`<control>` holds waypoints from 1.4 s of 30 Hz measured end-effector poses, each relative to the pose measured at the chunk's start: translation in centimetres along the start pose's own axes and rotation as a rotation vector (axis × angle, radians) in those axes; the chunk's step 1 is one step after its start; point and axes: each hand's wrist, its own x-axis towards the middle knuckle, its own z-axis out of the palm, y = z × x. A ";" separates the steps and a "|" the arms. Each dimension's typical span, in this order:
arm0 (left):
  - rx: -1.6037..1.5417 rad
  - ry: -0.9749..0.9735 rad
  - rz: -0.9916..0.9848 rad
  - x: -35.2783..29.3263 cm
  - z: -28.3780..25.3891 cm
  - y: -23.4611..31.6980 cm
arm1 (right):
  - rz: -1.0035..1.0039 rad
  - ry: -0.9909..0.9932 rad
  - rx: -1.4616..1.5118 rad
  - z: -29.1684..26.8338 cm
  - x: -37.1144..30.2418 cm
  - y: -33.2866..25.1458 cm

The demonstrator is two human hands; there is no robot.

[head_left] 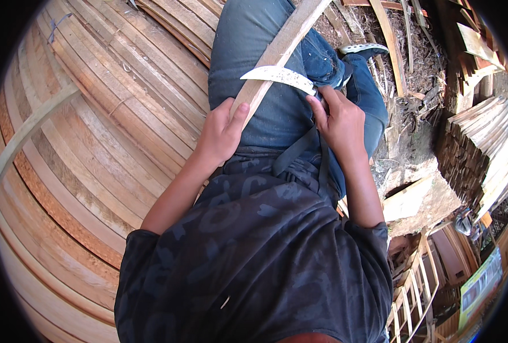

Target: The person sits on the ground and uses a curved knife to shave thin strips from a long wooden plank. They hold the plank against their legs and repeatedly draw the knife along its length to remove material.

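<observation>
A long wooden strip [277, 54] laid across the lap is gripped near its lower end by the closed left hand [222, 134], while a curved blade [278, 76] is pressed onto it by the clenched right hand [340, 123], the shaving judged barely begun.

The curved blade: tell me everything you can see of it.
The blade is pale metal, crescent-shaped, speckled with dark marks, tapering to a point at its left end. It lies crosswise over a long wooden strip resting on the person's lap. The right hand grips its handle end, which is hidden. The left hand holds the strip just below it.
</observation>
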 end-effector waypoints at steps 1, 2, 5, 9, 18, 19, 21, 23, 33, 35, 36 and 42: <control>0.016 -0.001 -0.005 0.0 0.1 0.0 | -0.021 0.012 -0.057 -0.3 0.4 0.4; 0.034 0.006 -0.012 -0.1 0.2 0.1 | 0.042 0.041 -0.052 -0.5 0.9 1.1; 0.039 0.032 -0.005 -0.4 0.3 0.0 | 0.367 0.107 -0.194 -2.4 3.5 7.0; 0.135 0.047 0.014 -0.2 0.6 0.3 | 0.412 0.332 -0.081 -5.0 2.3 13.0; 0.230 0.093 0.004 -0.2 1.1 0.9 | 0.119 -0.057 0.081 -1.5 -0.7 0.0; 0.234 0.091 -0.001 -0.1 1.1 1.0 | 0.089 -0.070 0.074 -1.1 -0.7 -0.4; 0.243 0.086 -0.010 0.0 1.0 1.2 | 0.074 -0.093 -0.006 -0.8 -0.5 -0.5; 0.256 0.095 -0.007 0.1 1.3 1.0 | 0.046 -0.106 -0.113 -0.9 -0.2 -0.2; 0.294 0.075 -0.046 0.2 1.5 1.8 | -0.148 -0.012 -0.453 -2.2 2.1 2.9; 0.304 0.075 -0.050 0.4 1.5 1.9 | -0.066 -0.008 -0.482 -2.2 2.7 3.9; 0.310 0.075 -0.052 0.4 1.4 1.9 | 0.038 -0.017 -0.486 -2.5 3.2 4.6; 0.340 0.122 0.066 0.3 1.5 0.7 | 0.623 0.186 -0.524 -13.2 2.1 19.6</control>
